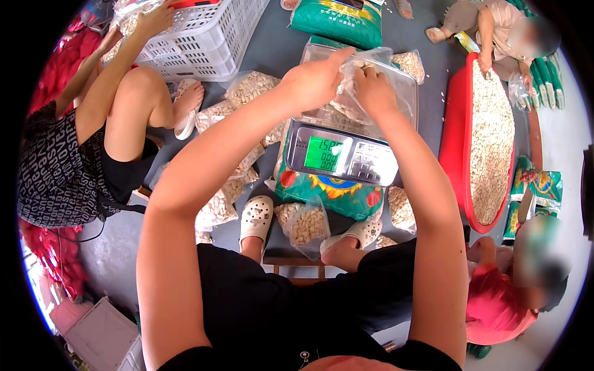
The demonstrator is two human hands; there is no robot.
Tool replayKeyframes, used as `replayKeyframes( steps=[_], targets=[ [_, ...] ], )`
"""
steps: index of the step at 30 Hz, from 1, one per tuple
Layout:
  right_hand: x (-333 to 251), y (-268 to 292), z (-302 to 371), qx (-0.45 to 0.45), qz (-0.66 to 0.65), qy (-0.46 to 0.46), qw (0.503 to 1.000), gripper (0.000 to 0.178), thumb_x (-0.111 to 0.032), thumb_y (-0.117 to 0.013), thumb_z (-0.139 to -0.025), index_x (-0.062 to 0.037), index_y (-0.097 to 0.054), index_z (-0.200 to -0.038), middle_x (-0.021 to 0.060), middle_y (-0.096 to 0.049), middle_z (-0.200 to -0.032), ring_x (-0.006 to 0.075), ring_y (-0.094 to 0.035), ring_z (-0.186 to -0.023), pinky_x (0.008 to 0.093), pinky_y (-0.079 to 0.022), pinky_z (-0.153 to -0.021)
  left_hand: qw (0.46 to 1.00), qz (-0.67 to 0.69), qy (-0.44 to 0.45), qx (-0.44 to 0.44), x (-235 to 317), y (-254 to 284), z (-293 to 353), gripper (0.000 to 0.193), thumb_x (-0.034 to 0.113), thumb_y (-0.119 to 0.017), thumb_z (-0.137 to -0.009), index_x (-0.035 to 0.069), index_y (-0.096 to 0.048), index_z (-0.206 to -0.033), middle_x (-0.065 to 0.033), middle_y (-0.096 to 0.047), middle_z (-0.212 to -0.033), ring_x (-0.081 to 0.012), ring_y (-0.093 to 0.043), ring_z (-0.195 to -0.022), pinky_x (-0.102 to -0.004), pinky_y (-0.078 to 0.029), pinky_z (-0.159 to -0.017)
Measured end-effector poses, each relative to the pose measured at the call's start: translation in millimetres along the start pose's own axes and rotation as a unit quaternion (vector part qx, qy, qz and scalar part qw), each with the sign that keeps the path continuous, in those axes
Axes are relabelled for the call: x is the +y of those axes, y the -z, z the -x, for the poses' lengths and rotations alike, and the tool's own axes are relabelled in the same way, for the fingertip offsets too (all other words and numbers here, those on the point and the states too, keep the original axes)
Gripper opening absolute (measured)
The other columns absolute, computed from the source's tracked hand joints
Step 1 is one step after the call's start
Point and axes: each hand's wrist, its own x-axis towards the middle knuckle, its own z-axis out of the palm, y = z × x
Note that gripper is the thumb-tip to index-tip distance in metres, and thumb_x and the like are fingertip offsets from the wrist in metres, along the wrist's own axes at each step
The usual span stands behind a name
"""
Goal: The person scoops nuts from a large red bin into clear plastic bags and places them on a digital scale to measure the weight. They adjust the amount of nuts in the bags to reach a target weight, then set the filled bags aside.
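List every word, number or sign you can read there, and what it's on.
I won't copy wording or figures; where they stand:
Scale, green display: dark digits in three rows.
Scale keypad: key marks, too small to read.
Green bag by the top edge: pale printing.
Green bag under the scale: coloured print, no legible words.
Black garment at far left: pale block lettering.
Wearer's black shirt: small pale emblem.

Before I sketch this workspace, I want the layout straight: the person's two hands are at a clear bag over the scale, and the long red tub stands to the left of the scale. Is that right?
One thing is off: the head view shows the red tub to the right of the scale. The left hand and right hand are indeed at the clear bag over it.
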Motion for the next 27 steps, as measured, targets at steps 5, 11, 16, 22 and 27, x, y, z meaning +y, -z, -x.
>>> replayKeyframes(
  steps=[5, 11, 16, 22, 27],
  targets=[
    [26.0, -18.9, 10.3, 0.022, -0.028, 0.009, 0.999, 0.045, -0.036, -0.062, -0.081, -0.0045, -0.056, -0.112, 0.0196, -0.06, -0.105, 0.0367, -0.061, -0.093, 0.0447, -0.05, -0.079, 0.991, -0.062, -0.121, 0.007, 18.9, 31.7, 65.8, 0.036, 0.013, -0.052, -0.086, 0.012, -0.051, -0.123, -0.0156, -0.064, -0.096, -0.0327, -0.064, -0.081, -0.0427, -0.052, -0.068],
    [4.8, 6.8, -13.8, -0.076, -0.042, -0.058, 0.995, 0.041, -0.034, -0.06, -0.083, -0.0062, -0.056, -0.113, 0.0243, -0.063, -0.096, 0.0394, -0.061, -0.092, 0.0441, -0.049, -0.079, 0.965, 0.025, 0.047, -0.256, 10.4, 12.8, 209.4, 0.03, 0.021, -0.053, -0.089, 0.011, -0.057, -0.116, -0.0107, -0.064, -0.096, -0.0306, -0.063, -0.089, -0.0408, -0.051, -0.075],
    [40.0, -23.1, -14.8, 0.041, -0.125, -0.103, 0.986, 0.033, -0.027, -0.058, -0.087, -0.0071, -0.057, -0.113, 0.0147, -0.066, -0.093, 0.0286, -0.063, -0.078, 0.0379, -0.05, -0.068, 0.922, 0.134, 0.126, -0.341, -21.7, -56.7, 272.2, 0.051, 0.036, -0.059, -0.086, 0.006, -0.049, -0.126, -0.0133, -0.065, -0.094, -0.0299, -0.063, -0.087, -0.0381, -0.049, -0.075],
    [-3.0, 15.7, -0.8, -0.033, -0.497, -0.404, 0.767, 0.022, -0.018, -0.059, -0.087, -0.0081, -0.056, -0.107, 0.0026, -0.056, -0.077, 0.0133, -0.05, -0.054, 0.0302, -0.036, -0.038, 0.851, 0.148, 0.275, -0.422, -9.9, -82.9, 259.3, 0.101, 0.057, -0.064, -0.077, -0.004, -0.019, -0.142, -0.0187, -0.064, -0.085, -0.0306, -0.064, -0.082, -0.0378, -0.049, -0.072],
    [-12.4, 55.1, 32.0, -0.022, -0.564, -0.389, 0.728, 0.024, -0.019, -0.063, -0.085, -0.0065, -0.055, -0.104, 0.003, -0.055, -0.078, 0.0092, -0.047, -0.051, 0.0272, -0.034, -0.036, 0.87, 0.096, 0.254, -0.411, 1.5, -100.5, 258.3, 0.11, 0.06, -0.066, -0.074, -0.006, -0.01, -0.144, -0.0162, -0.062, -0.075, -0.0286, -0.063, -0.074, -0.0371, -0.049, -0.067]
  ],
)
